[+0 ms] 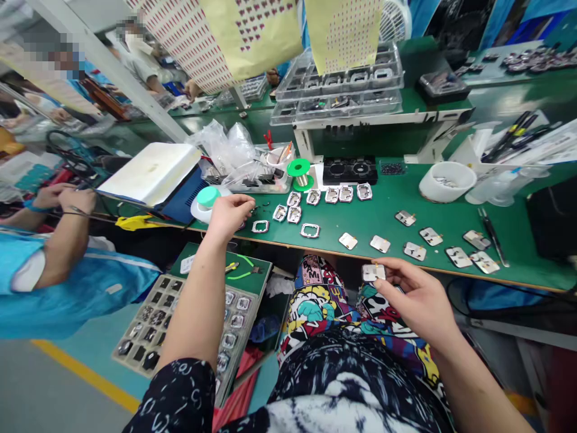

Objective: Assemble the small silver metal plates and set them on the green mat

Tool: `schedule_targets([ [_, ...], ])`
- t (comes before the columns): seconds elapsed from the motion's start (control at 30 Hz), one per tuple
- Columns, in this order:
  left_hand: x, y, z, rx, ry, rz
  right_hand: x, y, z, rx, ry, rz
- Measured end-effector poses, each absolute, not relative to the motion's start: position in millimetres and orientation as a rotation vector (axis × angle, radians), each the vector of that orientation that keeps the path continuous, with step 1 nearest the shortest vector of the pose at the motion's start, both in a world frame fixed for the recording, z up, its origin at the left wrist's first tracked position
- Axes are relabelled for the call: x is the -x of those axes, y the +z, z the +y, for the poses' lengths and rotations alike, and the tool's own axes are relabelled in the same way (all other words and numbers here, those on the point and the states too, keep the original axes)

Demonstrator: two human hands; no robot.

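Above my lap, my right hand [415,296] grips a small silver rectangular plate [373,273] with rounded corners between thumb and fingers. My left hand [231,215] reaches to the bench's front edge, its fingertips pinched together. Whatever is between them is too small to make out. Close by lie tiny dark parts [265,206] and an open silver frame [260,227]. Another open frame [310,230] rests further right, with several filled silver housings [294,214] behind it. Similar silver plates [380,243] are spread over the bench's right half.
A green solder spool [300,174], white tub [448,181] and tweezers [493,237] stand or lie on the green bench [333,213]. A white bottle with a green cap [208,197] is beside my left hand. Below left is a parts tray [148,322]; a co-worker's arm [63,240] is at far left.
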State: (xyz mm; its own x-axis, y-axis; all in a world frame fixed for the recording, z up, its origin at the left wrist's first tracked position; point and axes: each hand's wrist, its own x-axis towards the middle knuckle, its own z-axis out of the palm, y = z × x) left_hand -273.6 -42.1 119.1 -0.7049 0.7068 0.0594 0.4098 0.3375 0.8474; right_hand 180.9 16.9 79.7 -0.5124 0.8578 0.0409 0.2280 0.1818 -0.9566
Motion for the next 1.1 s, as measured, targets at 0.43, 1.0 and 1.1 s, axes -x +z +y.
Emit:
schedule_targets([
  [0.43, 176, 142, -75, -0.972, 1.587, 1.728, -166, 87, 3, 0.948, 1.402, -1.715],
  [1.0, 37, 119, -90, -1.393, 1.208, 1.486, -168, 100, 4, 0.714, 1.197, -2.019],
  [1.1, 38, 118, -90, -1.398, 1.225, 1.469, -166, 98, 5, 0.675, 1.187, -2.027],
])
